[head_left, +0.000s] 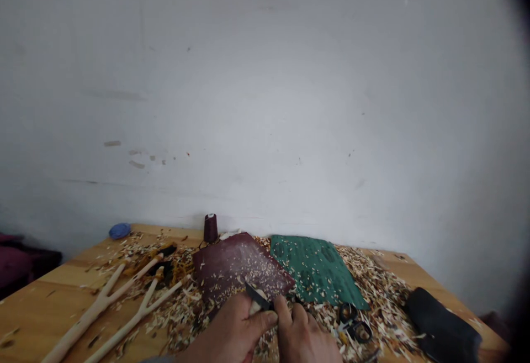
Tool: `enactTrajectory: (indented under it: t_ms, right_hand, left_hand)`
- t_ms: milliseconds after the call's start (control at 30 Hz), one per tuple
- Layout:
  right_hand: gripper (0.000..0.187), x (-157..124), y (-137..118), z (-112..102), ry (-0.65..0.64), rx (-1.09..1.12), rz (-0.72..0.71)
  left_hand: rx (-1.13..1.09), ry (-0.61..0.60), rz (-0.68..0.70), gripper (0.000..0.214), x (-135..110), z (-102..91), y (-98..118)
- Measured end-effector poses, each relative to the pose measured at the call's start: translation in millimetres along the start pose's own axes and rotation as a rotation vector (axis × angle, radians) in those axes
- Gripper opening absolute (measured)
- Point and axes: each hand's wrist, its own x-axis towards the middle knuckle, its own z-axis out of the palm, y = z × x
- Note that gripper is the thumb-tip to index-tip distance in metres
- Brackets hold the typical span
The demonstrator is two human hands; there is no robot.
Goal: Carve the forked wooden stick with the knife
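2 forked sticks (pixel 88 319) cut @ btm, knife (pixel 257 296) partly hidden

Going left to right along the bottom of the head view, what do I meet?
Larger forked stick → smaller forked stick → left hand → right hand → black-handled scissors → dark flat item, which I can't identify.

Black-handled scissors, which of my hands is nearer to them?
Right. Your right hand is just left of the scissors; your left hand is farther left, past the right one.
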Motion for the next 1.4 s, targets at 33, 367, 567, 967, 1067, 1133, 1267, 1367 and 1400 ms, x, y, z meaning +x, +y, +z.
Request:
enactTrajectory:
  t_ms: [33,367,567,967,1067,1133,1267,1367,1400]
  right_hand:
    - [0.04,0,0,-1,-0.004,0.002,0.001]
    - [0.038,8,17,-1,-0.196,0.271,0.124]
    - [0.03,9,21,3,-0.114,0.512,0.009]
    - [0.041,4,15,4,0.085,0.366,-0.111]
    - [0.039,4,14,5,0.117,0.338,-0.128]
    - [0.041,3,13,7,0.141,0.305,-0.139]
    - [0.044,1,11,9,0.139,0.237,-0.138]
    - [0.045,-1,10,10,0.1,0.172,-0.117]
    - [0.046,-1,10,10,0.081,0.15,-0.104]
  left_hand:
    - [0.048,0.016,-0.02,0.029,0,0.5,1]
    - [0.014,-0.044,-0.016,0.042,-4,4.3,0]
    - [-0.076,-0.079,0.006,0.053,-2,-4.2,-1]
    - [-0.044,-0.111,0.036,0.049,-7,-10.2,10]
    - [0.018,-0.12,0.054,0.047,-8,-10.5,10]
    - [0.054,-0.126,0.057,0.046,-10,-10.7,12]
    - [0.053,-0.123,0.059,0.04,-13,-9.5,16]
    - [0.061,-0.05,0.02,0.031,-13,-6.9,12]
    - [0.055,-0.015,0.012,0.03,-12,-5.6,10]
